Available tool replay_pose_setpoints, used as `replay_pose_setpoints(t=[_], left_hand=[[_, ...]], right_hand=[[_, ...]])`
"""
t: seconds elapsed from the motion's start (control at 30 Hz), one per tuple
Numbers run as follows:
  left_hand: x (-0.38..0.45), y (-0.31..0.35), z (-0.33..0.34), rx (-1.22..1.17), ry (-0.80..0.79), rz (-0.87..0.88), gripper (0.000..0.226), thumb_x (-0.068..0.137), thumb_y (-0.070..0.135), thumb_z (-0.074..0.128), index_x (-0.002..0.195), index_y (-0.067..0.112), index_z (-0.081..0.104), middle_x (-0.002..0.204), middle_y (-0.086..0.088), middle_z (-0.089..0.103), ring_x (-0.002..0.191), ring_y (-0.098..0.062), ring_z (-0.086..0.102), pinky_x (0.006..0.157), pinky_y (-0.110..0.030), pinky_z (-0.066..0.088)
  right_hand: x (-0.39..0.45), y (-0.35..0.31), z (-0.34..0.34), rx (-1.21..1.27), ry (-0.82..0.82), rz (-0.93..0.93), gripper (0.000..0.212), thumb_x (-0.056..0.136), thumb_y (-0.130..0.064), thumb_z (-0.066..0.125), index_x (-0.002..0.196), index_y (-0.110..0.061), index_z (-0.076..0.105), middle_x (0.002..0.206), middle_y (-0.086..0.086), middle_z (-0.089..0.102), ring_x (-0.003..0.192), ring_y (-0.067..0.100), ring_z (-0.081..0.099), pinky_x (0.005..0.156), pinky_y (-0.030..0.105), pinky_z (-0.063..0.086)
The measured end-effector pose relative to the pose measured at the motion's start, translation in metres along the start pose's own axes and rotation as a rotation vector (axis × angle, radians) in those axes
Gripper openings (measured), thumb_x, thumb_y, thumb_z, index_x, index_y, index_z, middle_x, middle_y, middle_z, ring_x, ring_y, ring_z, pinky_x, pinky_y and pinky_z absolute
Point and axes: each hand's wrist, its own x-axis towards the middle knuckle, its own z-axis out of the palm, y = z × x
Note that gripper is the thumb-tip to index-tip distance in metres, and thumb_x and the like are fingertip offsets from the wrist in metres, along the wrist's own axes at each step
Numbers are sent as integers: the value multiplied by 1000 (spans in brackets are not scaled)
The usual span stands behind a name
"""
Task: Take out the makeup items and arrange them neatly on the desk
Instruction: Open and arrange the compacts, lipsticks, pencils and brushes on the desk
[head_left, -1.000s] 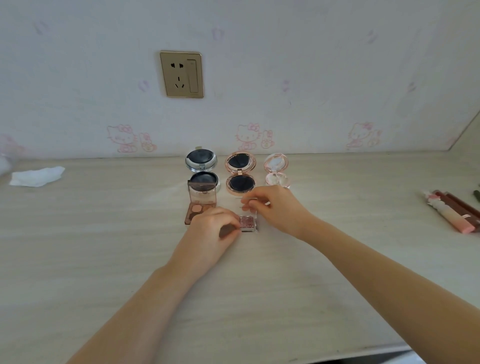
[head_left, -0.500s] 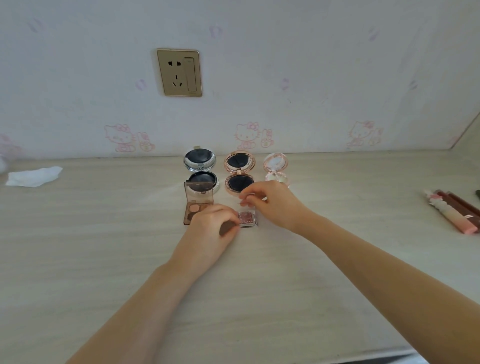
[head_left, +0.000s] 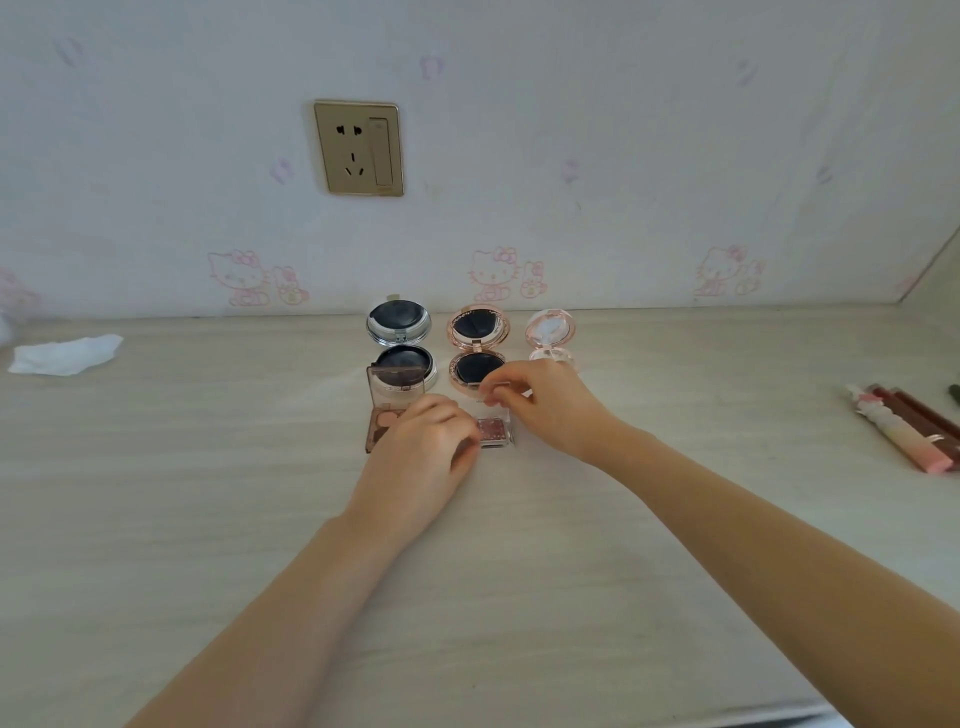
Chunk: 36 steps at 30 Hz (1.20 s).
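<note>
A small clear case of pink glitter eyeshadow (head_left: 492, 433) lies open on the desk (head_left: 208, 519). My left hand (head_left: 423, 457) holds its base from the left with curled fingers. My right hand (head_left: 545, 402) pinches the raised clear lid (head_left: 491, 391) at its top edge. Behind stand three open round compacts: a silver one (head_left: 399, 325), a rose-gold one (head_left: 478, 330) and a small pink one (head_left: 549, 332). A brown eyeshadow palette (head_left: 387, 410) lies open just left of my left hand, partly hidden by it.
Several lip-gloss tubes (head_left: 906, 434) lie at the desk's right edge. A crumpled white tissue (head_left: 65, 354) sits at the far left. A wall socket (head_left: 358, 148) is mounted on the patterned wall behind the compacts.
Both hands stay on the small glitter case. The right hand's fingers have lifted a little with the clear lid, which now stands more upright.
</note>
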Motion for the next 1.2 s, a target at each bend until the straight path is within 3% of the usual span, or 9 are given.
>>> replay_pose_setpoints(t=[0.17,0.33,0.43,0.53,0.63,0.77,1.0,1.1,1.2], left_hand=[[1,2,0,75,70,-11,10,77,12,76,75,17,68,83,10,69,93,-16,61,77,-13,18],[-1,1,1,68,61,-29,8,79,13,74,78,17,68,86,11,69,97,-15,60,74,-15,18],[-1,2,1,53,63,-33,8,77,11,75,80,17,70,89,10,70,97,-15,61,74,-18,24],[-3,3,-1,20,73,-34,12,76,10,76,86,16,73,94,10,70,99,-16,60,76,-20,30],[-5,8,-2,-6,97,17,16,74,4,76,86,14,73,91,7,70,96,-18,62,82,-14,29],[-4,23,0,-14,74,136,11,77,6,73,86,12,72,92,5,70,95,-21,61,81,-29,49],[14,79,25,-25,-56,261,10,86,14,65,91,16,73,97,9,70,100,-19,60,81,-31,51],[29,109,45,-54,-102,279,21,92,18,55,106,15,70,112,6,68,115,-20,55,93,-32,48],[46,142,68,-90,-144,331,33,97,23,46,127,17,60,133,5,58,134,-16,41,110,-23,28]], right_hand=[[4,-1,2,-37,36,-25,21,92,-7,56,105,-12,71,93,0,74,89,10,67,80,0,37],[2,-4,4,-61,78,-33,25,91,-11,57,114,-13,67,106,-1,72,96,11,64,88,18,45],[-2,-3,-2,-43,117,-8,29,91,-10,55,119,-12,62,105,1,71,97,11,64,89,20,46],[-10,2,-14,-33,143,40,28,93,-13,52,119,-16,61,104,-3,70,91,3,60,86,12,41],[-24,9,-30,-59,133,76,27,94,-16,51,120,-18,60,106,-3,70,91,6,59,86,20,46],[-55,19,-52,-164,85,49,31,94,-18,50,124,-21,56,114,-7,67,107,8,60,92,29,49],[-114,50,-95,-455,52,94,37,98,-27,46,134,-23,48,132,-7,54,120,15,52,96,29,44],[-140,68,-118,-510,61,156,38,98,-28,45,135,-23,47,134,-5,52,123,15,48,98,29,43],[-169,89,-142,-540,104,224,38,97,-27,47,135,-22,48,135,-5,51,126,14,45,99,28,40]])
